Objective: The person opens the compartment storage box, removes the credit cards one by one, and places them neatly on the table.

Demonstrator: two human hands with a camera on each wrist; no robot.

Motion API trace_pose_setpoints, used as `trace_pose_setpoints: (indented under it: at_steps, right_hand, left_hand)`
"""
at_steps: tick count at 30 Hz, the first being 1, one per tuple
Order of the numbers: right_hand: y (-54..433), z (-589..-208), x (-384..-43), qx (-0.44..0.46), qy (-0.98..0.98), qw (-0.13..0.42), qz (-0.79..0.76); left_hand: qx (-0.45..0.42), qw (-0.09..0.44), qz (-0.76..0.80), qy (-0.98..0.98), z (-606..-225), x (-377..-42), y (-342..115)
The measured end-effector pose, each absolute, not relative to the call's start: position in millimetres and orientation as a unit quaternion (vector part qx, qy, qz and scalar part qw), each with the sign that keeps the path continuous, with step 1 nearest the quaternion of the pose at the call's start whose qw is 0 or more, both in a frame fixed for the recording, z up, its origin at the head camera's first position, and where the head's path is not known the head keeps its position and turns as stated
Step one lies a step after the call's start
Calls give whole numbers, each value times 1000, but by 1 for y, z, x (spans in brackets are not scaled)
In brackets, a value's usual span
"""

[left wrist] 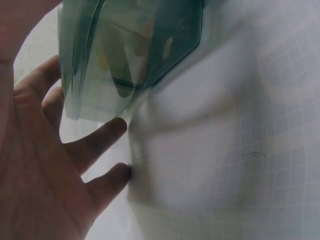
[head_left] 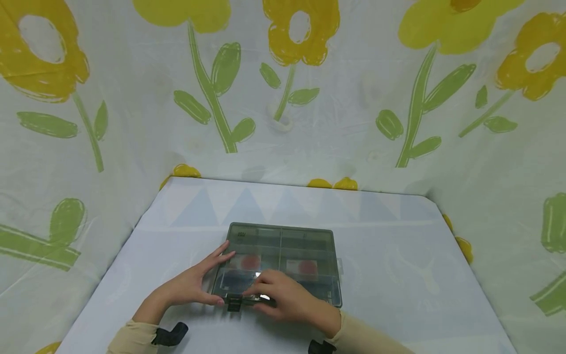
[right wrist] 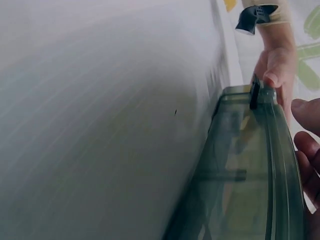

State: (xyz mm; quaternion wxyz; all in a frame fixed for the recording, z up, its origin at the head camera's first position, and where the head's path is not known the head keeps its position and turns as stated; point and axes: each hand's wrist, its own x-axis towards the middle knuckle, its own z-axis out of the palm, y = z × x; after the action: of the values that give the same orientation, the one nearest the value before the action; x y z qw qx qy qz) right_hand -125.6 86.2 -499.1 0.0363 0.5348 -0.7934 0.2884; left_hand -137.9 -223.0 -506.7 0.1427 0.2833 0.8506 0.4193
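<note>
A flat, see-through grey-green plastic compartment box [head_left: 305, 246] lies on the table with its lid down. Through the lid show two pale pieces with red round patches [head_left: 250, 262]. My left hand [head_left: 190, 285] spreads along the box's left side, fingertips at the lid's edge and thumb beside the dark latch [head_left: 234, 302] at the front left corner. Over the front edge, my right hand [head_left: 287, 297] has bent fingers reaching towards that latch. In the right wrist view, its thumb [right wrist: 307, 115] and fingers are apart, right beside the lid's rim.
The box stands on a white table [head_left: 398, 275] with pale blue triangles along its back. A white cloth [head_left: 336, 123] with yellow flowers and green leaves surrounds the table at the back and sides. Black wrist mounts [head_left: 171, 334] sit on both sleeves.
</note>
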Motion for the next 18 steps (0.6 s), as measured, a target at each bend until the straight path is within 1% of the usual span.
trace_pose_setpoints:
  at_steps: [3,10,18]
  right_hand:
    - [94,-499,-126,538,-788,56,293]
    - [107,-501,-126,530,-791,72,298]
    - [129,-503,-127,522,-796,113,287]
  left_hand:
    - [282,141,416,853,-507,-138,-223]
    - [279,138,410,857,-506,-136,-222]
    - [280,133,408,859,-506,-136,-222]
